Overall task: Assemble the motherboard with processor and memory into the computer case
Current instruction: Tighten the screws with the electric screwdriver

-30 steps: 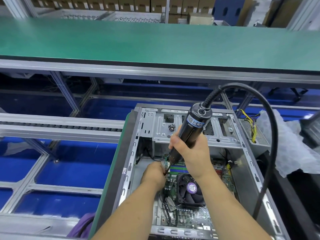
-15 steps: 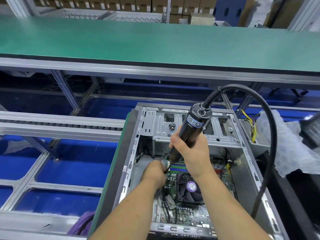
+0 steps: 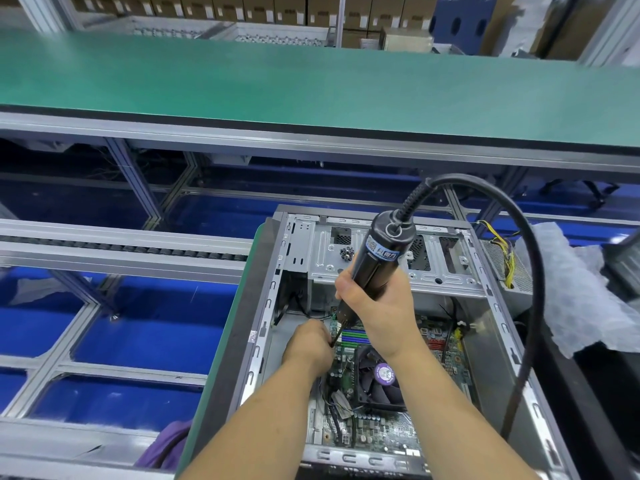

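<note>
Screwing the board down, and almost nothing moves

The right hand (image 3: 379, 308) still grips the black screwdriver (image 3: 379, 261), tip at the motherboard (image 3: 377, 427) inside the case (image 3: 485, 344). The left hand (image 3: 309, 344) stays by the tip with fingers curled; I cannot tell what they hold. This screw looks unfinished.

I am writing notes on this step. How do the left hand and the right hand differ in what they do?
The right hand grips the black electric screwdriver high above the motherboard; the left hand works low, at the bit's tip. The right hand wraps a thick barrel; the left hand's fingers curl near the thin bit, their grip hidden. Both are inside the computer case.
</note>
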Tool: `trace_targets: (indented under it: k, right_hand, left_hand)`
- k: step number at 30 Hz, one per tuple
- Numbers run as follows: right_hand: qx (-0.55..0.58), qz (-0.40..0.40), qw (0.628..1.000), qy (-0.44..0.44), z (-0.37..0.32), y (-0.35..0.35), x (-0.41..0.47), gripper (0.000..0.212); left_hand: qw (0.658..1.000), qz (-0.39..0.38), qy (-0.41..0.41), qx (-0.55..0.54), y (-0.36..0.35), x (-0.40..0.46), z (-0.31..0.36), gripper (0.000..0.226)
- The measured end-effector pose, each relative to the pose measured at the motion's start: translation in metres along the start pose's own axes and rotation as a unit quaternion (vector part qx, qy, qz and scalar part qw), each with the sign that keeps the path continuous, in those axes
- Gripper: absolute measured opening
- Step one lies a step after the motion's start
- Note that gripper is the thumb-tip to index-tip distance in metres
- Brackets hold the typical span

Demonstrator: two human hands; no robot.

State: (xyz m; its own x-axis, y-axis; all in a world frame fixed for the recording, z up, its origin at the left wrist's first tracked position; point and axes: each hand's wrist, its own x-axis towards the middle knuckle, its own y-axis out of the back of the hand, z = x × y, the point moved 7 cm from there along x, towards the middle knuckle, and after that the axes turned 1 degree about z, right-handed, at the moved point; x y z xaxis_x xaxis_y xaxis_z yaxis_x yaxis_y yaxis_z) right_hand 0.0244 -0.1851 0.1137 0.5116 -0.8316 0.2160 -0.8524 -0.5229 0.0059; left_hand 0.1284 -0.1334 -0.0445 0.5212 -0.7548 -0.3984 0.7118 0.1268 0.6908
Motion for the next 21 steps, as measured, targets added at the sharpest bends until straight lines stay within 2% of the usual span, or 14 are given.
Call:
trace_targets:
  k: [9, 18, 21]
  right_hand:
    - [-0.043, -0.092, 0.995, 0.004, -0.003, -0.018, 0.001, 0.056]
    - [-0.057, -0.067, 0.996, 0.000, -0.004, -0.013, 0.010, 0.063]
    - [-0.063, -0.064, 0.996, -0.006, -0.002, -0.014, 0.011, 0.059]
  left_hand:
    - [0.999, 0.015, 0.031, -0.021, -0.001, 0.002, -0.011, 0.008]
    - [0.996, -0.008, 0.083, -0.014, -0.002, 0.004, -0.018, 0.008]
    - [0.994, -0.018, 0.105, -0.016, -0.004, 0.003, -0.020, 0.009]
